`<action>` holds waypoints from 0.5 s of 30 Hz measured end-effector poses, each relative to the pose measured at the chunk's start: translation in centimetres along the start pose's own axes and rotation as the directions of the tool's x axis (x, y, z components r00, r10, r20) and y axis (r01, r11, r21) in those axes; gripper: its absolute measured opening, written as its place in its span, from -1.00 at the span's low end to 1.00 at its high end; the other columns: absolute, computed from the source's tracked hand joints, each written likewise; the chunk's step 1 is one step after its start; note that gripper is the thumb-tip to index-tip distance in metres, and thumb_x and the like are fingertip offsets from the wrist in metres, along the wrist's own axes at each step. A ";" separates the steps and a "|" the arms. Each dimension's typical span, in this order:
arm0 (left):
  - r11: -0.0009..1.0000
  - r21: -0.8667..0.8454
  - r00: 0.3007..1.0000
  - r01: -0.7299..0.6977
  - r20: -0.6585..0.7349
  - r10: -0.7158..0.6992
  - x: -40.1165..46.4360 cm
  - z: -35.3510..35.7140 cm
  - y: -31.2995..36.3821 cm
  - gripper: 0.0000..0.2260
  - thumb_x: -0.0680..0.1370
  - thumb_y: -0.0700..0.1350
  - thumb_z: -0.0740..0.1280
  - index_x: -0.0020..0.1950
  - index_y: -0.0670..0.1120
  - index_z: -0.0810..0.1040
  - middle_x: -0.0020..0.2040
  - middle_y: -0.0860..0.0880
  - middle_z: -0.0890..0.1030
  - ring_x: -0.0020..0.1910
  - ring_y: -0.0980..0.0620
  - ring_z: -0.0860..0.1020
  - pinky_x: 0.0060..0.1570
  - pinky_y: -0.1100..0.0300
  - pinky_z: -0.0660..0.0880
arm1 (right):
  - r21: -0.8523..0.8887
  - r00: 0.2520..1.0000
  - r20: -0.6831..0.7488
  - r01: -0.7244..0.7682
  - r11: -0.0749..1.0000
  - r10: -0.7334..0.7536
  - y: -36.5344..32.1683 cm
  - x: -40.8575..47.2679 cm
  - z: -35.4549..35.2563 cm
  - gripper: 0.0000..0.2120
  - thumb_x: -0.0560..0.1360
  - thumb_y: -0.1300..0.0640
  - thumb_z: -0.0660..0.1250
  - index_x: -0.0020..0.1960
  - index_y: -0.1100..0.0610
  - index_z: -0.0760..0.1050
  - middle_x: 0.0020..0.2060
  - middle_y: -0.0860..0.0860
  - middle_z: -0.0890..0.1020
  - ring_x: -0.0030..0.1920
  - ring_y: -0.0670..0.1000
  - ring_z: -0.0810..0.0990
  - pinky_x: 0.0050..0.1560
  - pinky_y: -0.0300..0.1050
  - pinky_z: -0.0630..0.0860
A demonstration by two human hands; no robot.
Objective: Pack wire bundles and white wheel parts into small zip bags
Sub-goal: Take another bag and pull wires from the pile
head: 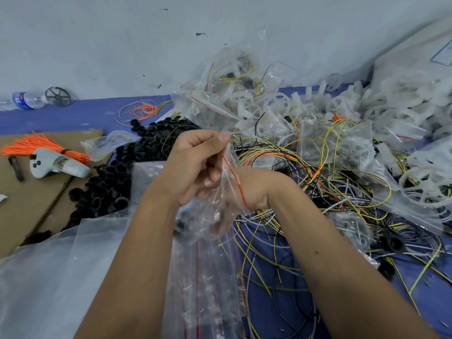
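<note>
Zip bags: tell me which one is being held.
The zip bag with the red seal line, pinched by the left hand; other bags lie in piles.

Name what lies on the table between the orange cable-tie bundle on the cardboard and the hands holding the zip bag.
In the head view, a heap of black ring parts lies between the orange cable-tie bundle and the left hand pinching the zip bag.

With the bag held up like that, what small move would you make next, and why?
Probably spread the mouth of the zip bag open. The left hand pinches its red-striped top edge, and the right hand sits behind the film, its grip hidden. The bag looks nearly empty, while loose wires and white wheels lie just beyond, ready to go in.
</note>
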State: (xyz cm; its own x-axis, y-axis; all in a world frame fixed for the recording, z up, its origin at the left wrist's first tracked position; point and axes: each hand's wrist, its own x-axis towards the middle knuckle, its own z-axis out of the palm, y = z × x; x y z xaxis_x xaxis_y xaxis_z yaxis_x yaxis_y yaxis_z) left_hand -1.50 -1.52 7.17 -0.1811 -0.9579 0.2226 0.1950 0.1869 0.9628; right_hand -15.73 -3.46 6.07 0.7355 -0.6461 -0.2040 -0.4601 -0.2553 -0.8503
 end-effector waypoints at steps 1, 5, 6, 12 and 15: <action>1.000 -0.004 1.000 0.008 0.014 -0.008 0.0 0.4 0.0 -0.71 0.54 -0.08 0.41 -0.28 -0.21 0.47 -0.50 -0.06 0.43 -0.65 0.10 0.36 -0.63 0.41 0.22 | -0.149 0.999 -0.003 -0.044 0.988 0.044 -0.2 -0.1 -0.2 -0.66 0.40 0.45 0.42 -0.32 0.07 0.45 -0.54 -0.20 0.55 -0.48 -0.25 0.51 -0.41 -0.37 0.43; 0.999 -0.028 0.999 0.020 0.044 -0.019 0.0 1.4 -0.3 -0.74 0.53 -0.07 0.38 -0.31 -0.15 0.50 -0.49 -0.08 0.40 -0.64 0.10 0.35 -0.64 0.40 0.21 | -0.546 0.991 -0.041 -0.128 0.828 0.127 -0.8 0.0 -0.4 -0.64 0.56 0.32 0.28 -0.33 0.02 0.33 -0.34 -0.07 0.41 -0.33 -0.04 0.42 -0.34 -0.19 0.35; 0.999 -0.036 0.999 0.020 0.044 -0.019 0.0 1.5 -0.3 -0.72 0.55 -0.09 0.40 -0.33 -0.14 0.50 -0.49 -0.08 0.40 -0.64 0.11 0.35 -0.64 0.40 0.20 | -0.561 0.987 -0.066 -0.156 0.813 0.144 -0.9 0.0 -0.4 -0.64 0.59 0.27 0.28 -0.29 -0.05 0.31 -0.29 -0.08 0.40 -0.33 -0.08 0.40 -0.37 -0.18 0.31; 0.996 -0.087 1.000 -0.005 0.003 0.005 -0.1 1.4 0.0 -0.72 0.56 -0.11 0.35 -0.34 -0.14 0.52 -0.50 -0.05 0.42 -0.65 0.14 0.34 -0.65 0.44 0.19 | -0.182 0.999 0.009 0.046 0.982 -0.045 0.3 0.2 -0.2 -0.61 0.43 0.38 0.45 -0.22 -0.02 0.34 -0.30 -0.09 0.47 -0.30 -0.15 0.47 -0.16 -0.20 0.44; 0.994 -0.108 1.000 -0.020 -0.011 0.019 -0.1 1.4 0.2 -0.73 0.55 -0.09 0.32 -0.28 -0.20 0.46 -0.50 -0.05 0.40 -0.66 0.16 0.34 -0.67 0.43 0.18 | 0.398 0.984 0.000 0.162 0.903 -0.177 1.2 0.1 0.4 -0.63 0.32 0.52 0.31 -0.16 0.06 0.35 -0.34 -0.16 0.59 -0.30 -0.14 0.55 -0.19 -0.21 0.52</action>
State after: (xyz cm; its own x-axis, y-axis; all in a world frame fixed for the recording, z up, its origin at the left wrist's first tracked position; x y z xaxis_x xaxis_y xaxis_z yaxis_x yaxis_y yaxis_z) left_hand -2.76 -1.12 7.60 -0.1668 -0.9565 0.2394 0.3013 0.1818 0.9360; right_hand -16.06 -3.55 4.82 0.8051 -0.5910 -0.0505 -0.0982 -0.0489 -0.9940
